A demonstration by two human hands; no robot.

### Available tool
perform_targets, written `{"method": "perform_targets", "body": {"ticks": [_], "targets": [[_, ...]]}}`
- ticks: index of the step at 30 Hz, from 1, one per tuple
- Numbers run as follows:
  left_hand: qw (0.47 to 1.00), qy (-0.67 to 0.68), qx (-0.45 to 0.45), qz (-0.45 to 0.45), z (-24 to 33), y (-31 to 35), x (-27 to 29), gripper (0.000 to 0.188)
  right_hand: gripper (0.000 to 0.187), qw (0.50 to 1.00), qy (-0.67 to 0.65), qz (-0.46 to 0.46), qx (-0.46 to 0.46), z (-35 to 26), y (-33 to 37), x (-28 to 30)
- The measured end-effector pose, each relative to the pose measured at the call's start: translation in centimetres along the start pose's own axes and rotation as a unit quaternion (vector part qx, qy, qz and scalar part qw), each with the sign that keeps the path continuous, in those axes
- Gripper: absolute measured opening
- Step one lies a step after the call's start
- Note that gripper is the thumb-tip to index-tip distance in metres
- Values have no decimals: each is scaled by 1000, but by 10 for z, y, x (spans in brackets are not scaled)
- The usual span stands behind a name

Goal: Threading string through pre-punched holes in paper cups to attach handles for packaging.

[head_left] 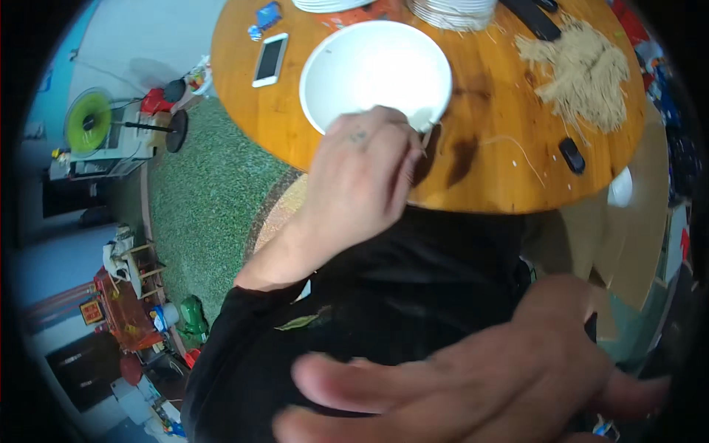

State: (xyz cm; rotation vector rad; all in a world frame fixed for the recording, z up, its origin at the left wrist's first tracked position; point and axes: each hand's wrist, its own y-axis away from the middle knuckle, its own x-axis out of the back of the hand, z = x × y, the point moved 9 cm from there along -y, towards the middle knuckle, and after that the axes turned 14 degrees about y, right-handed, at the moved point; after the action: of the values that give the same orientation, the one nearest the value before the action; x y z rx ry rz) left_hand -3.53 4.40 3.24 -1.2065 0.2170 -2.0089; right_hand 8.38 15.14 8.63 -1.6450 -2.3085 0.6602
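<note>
My left hand is at the near rim of a large white bowl on the round wooden table. Its fingers are curled together, with a thin pale bit sticking out by the fingertips; what they hold is too small to name. Low and close in the view, my right hand is smeared by motion. Its fingers are stretched out and apart, and nothing shows in them. A narrow green leaf-like piece lies on the black clothing over my lap.
A heap of beige strings spreads at the table's right, beside a black handheld object. A small black object lies nearer. A white phone is left of the bowl; stacked white dishes stand behind. A green fan stands far left.
</note>
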Motion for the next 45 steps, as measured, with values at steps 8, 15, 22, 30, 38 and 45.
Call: {"method": "perform_targets", "body": {"ticks": [8, 15, 22, 30, 38, 45], "targets": [[999, 30, 2, 35, -5, -3, 6, 10, 26, 915, 308, 258, -26, 77, 14, 51], [999, 42, 18, 24, -3, -2, 5, 5, 30, 898, 267, 318, -143, 171, 21, 77], [997, 59, 42, 26, -8, 3, 16, 6, 9, 924, 199, 293, -145, 166, 6, 92], [990, 137, 20, -8, -2, -3, 23, 8, 6, 877, 427, 220, -15, 70, -34, 89], [919, 342, 191, -56, -23, -8, -2, 8, 6, 774, 603, 119, 152, 55, -72, 65], [888, 390, 241, -44, -35, -10, 1, 10, 16, 672, 660, 236, 240, 28, -42, 58]]}}
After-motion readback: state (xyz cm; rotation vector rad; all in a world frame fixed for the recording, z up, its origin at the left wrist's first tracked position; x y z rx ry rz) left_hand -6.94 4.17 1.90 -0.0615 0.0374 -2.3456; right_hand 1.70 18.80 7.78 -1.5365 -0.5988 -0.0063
